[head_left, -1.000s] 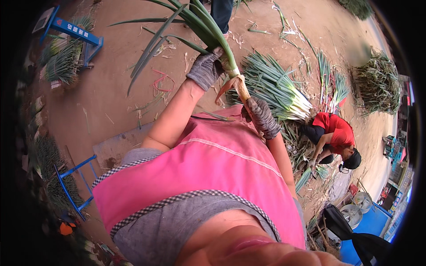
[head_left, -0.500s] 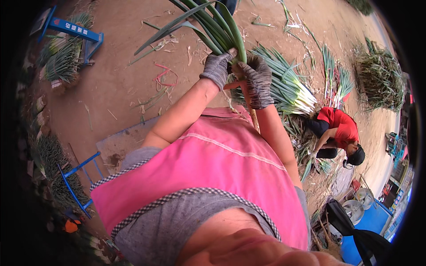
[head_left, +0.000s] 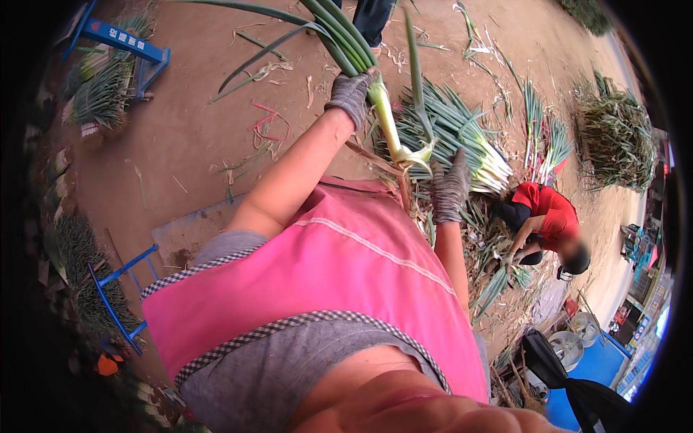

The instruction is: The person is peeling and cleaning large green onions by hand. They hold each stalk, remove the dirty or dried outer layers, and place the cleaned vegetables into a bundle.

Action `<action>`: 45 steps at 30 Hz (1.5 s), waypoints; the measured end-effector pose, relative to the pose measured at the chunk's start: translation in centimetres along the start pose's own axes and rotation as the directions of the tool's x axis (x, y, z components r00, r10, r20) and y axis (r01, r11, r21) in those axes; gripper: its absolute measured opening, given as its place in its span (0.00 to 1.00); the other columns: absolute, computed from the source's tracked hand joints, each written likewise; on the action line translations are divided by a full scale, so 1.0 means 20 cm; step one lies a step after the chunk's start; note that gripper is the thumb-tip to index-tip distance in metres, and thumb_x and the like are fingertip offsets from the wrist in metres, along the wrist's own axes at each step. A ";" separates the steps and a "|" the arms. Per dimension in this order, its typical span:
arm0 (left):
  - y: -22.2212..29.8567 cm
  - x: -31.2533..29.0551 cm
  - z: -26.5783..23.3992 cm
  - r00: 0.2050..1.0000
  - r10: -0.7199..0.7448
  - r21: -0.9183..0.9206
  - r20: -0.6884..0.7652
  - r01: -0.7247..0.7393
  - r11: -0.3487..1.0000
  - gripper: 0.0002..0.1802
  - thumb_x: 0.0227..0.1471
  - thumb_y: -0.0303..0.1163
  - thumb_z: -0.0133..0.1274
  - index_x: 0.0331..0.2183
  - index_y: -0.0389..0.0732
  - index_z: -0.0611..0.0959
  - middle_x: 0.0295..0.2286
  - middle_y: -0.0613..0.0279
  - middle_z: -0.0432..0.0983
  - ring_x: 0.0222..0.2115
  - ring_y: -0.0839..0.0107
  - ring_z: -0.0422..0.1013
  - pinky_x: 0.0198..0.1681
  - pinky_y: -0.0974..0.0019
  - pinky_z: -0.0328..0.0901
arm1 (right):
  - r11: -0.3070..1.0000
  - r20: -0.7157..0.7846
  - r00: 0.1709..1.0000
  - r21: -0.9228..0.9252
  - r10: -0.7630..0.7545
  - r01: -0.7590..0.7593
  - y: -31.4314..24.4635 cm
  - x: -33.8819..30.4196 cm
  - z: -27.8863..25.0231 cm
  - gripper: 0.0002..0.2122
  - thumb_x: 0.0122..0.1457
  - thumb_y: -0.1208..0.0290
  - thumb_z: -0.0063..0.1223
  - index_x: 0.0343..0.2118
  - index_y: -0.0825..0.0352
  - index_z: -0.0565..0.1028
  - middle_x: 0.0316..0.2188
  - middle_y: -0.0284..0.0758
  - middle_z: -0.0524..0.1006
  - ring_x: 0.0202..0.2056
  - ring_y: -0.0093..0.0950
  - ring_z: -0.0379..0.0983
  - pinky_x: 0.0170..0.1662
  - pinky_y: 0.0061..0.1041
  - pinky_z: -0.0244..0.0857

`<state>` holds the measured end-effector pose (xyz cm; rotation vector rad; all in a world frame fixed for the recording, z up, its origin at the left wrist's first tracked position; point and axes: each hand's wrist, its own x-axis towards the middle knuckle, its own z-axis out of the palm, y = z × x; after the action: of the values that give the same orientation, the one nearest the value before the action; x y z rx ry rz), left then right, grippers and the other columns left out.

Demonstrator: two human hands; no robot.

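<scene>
My left hand, in a grey knit glove, is closed around a large green onion where its leaves meet the pale shaft. The long green leaves fan out above the hand, and the shaft slants down to the right. A peeled outer leaf stands away from the shaft, joined to a pale, torn sheath curling around the lower end. Just right of that sheath is my right hand, gloved alike, with fingers stretched and thumb apart, nothing visible between them. Beyond it lies a big pile of green onions, white ends toward the lower right.
A crouching person in a red top handles leaves at the right. Behind are a heap of wilted leaves and smaller onion bunches. At left stand a blue metal frame and a blue rail. Another person's legs show at the top.
My right hand has moved down and right, away from the left hand, and its fingers have opened. An outer leaf has come away along the shaft, baring it. My left hand keeps its grip.
</scene>
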<state>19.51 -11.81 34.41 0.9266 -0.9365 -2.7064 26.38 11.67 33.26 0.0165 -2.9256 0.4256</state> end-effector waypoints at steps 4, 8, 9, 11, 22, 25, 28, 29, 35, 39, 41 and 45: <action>-0.08 -0.01 -0.03 0.993 -0.066 -0.068 0.101 0.073 0.995 0.15 0.42 0.18 0.53 0.36 0.36 0.72 0.28 0.59 0.71 0.27 0.67 0.70 0.31 0.66 0.69 | 0.779 -0.254 0.740 -0.119 -0.623 0.615 -0.43 0.32 -0.26 0.21 0.46 0.69 0.52 0.46 0.58 0.67 0.42 0.44 0.69 0.46 0.39 0.62 0.49 0.32 0.54; -0.07 0.04 -0.03 0.994 -0.024 -0.014 0.108 0.026 1.000 0.14 0.41 0.20 0.55 0.35 0.36 0.73 0.26 0.59 0.71 0.26 0.65 0.70 0.28 0.65 0.69 | 0.678 0.238 0.855 0.716 -0.460 0.166 -0.46 0.46 -0.11 0.26 0.49 0.67 0.53 0.52 0.67 0.59 0.45 0.44 0.68 0.49 0.33 0.63 0.49 0.28 0.57; -0.03 0.03 -0.02 0.997 -0.008 -0.021 0.081 0.010 1.000 0.14 0.41 0.20 0.55 0.35 0.35 0.73 0.26 0.59 0.71 0.25 0.66 0.70 0.28 0.66 0.69 | 0.727 0.324 0.806 0.663 -0.494 0.179 -0.42 0.46 -0.09 0.32 0.48 0.61 0.55 0.54 0.70 0.55 0.47 0.44 0.66 0.50 0.31 0.61 0.51 0.27 0.55; 0.05 0.05 0.02 0.997 0.027 -0.054 0.070 -0.023 0.998 0.14 0.41 0.21 0.56 0.34 0.35 0.73 0.26 0.60 0.71 0.25 0.67 0.70 0.27 0.66 0.68 | 0.628 0.405 0.707 0.775 -0.580 0.072 -0.32 0.36 0.02 0.37 0.42 0.60 0.61 0.54 0.68 0.54 0.45 0.42 0.68 0.47 0.31 0.64 0.50 0.27 0.57; 0.02 0.20 -0.02 0.970 -0.067 -0.101 0.235 0.093 0.990 0.05 0.48 0.30 0.51 0.27 0.45 0.70 0.15 0.70 0.62 0.13 0.77 0.57 0.18 0.71 0.57 | 0.751 0.138 0.744 0.233 -0.654 0.618 -0.44 0.21 -0.03 0.18 0.49 0.64 0.51 0.44 0.62 0.68 0.24 0.40 0.73 0.23 0.38 0.71 0.24 0.32 0.63; 0.14 0.39 -0.10 0.989 -0.046 -0.212 0.138 0.075 0.974 0.07 0.47 0.31 0.51 0.25 0.47 0.69 0.13 0.71 0.60 0.10 0.78 0.56 0.14 0.71 0.57 | 0.758 0.127 0.757 0.255 -0.641 0.600 -0.30 0.07 -0.10 0.17 0.49 0.66 0.52 0.43 0.61 0.69 0.24 0.40 0.73 0.22 0.37 0.71 0.23 0.30 0.63; 0.25 0.47 -0.14 0.989 -0.010 -0.200 0.147 0.039 0.979 0.07 0.47 0.31 0.51 0.25 0.47 0.69 0.13 0.72 0.60 0.10 0.78 0.55 0.14 0.73 0.54 | 0.850 0.224 0.847 0.353 -0.482 0.391 -0.04 -0.13 -0.18 0.16 0.50 0.67 0.51 0.43 0.59 0.70 0.26 0.37 0.75 0.24 0.35 0.71 0.23 0.30 0.64; 0.30 0.50 -0.20 0.995 -0.012 -0.266 0.095 0.037 0.963 0.07 0.47 0.31 0.51 0.25 0.48 0.68 0.13 0.73 0.60 0.09 0.78 0.55 0.14 0.73 0.54 | 0.841 0.215 0.863 0.419 -0.458 0.342 0.02 -0.18 -0.19 0.14 0.50 0.69 0.50 0.43 0.60 0.70 0.25 0.37 0.75 0.23 0.36 0.71 0.24 0.30 0.65; 0.25 0.54 -0.21 0.996 0.090 -0.157 -0.018 -0.091 0.983 0.07 0.48 0.35 0.51 0.30 0.45 0.73 0.14 0.72 0.62 0.11 0.78 0.58 0.13 0.74 0.55 | 0.924 0.381 0.879 0.352 -0.287 0.149 0.20 -0.31 -0.32 0.31 0.46 0.48 0.51 0.47 0.68 0.66 0.40 0.45 0.71 0.41 0.40 0.68 0.43 0.32 0.62; 0.19 0.51 -0.14 0.977 0.057 -0.026 -0.207 -0.064 0.998 0.17 0.45 0.39 0.55 0.15 0.47 0.66 0.09 0.71 0.60 0.06 0.76 0.57 0.10 0.70 0.56 | 0.925 0.092 0.923 0.100 -0.375 0.366 -0.16 -0.09 -0.10 0.36 0.44 0.51 0.53 0.52 0.72 0.57 0.45 0.50 0.64 0.46 0.45 0.61 0.49 0.38 0.54; 0.19 0.45 -0.07 0.966 0.128 -0.044 -0.226 -0.142 0.989 0.15 0.44 0.38 0.55 0.17 0.47 0.66 0.09 0.71 0.59 0.06 0.76 0.57 0.10 0.71 0.56 | 0.870 -0.066 0.867 -0.029 -0.493 0.493 -0.39 -0.02 -0.06 0.33 0.45 0.56 0.52 0.51 0.71 0.57 0.46 0.48 0.63 0.45 0.44 0.62 0.48 0.38 0.54; 0.06 0.24 0.07 0.974 0.154 -0.012 -0.164 -0.158 0.987 0.13 0.45 0.36 0.54 0.21 0.46 0.66 0.12 0.71 0.60 0.08 0.77 0.57 0.10 0.70 0.55 | 0.886 0.059 0.891 -0.097 -0.450 0.454 -0.66 0.08 0.07 0.30 0.45 0.61 0.53 0.50 0.70 0.58 0.44 0.46 0.64 0.41 0.40 0.66 0.38 0.37 0.61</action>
<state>14.76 -13.57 33.56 1.0059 -0.9008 -2.4651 25.07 -1.33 35.88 0.6841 -2.8412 0.1898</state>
